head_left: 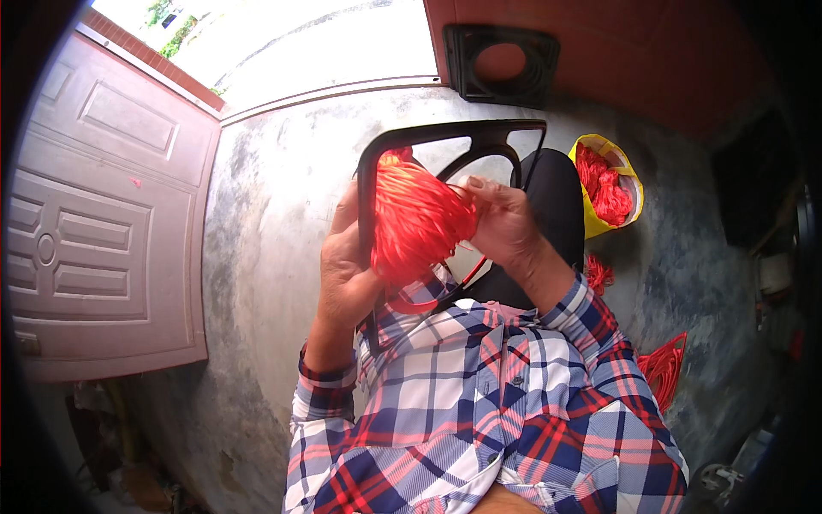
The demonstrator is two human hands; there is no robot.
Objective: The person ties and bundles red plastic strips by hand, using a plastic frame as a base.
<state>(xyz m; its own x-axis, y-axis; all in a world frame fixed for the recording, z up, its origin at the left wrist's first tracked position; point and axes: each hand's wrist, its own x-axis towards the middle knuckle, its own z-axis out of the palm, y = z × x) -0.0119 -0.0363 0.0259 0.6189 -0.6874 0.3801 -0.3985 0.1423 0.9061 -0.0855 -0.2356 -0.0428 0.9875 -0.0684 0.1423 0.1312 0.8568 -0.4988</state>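
As we held the red cord bundle (417,214) against the black frame (411,135), our left hand (347,257) cupped it, apparently for steadiness, while our right hand (507,224) pinched its edge; the yellow bag (596,224) stood nearby, perhaps for easy reach.

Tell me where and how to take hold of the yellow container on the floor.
Best taken, I'd judge, by the rim on the right of the yellow container, reaching down from above, fingers inside and thumb outside. Its open mouth faces up, giving an edge to pinch; the dark-trousered leg crowds its left in this view, and red strands fill the middle.
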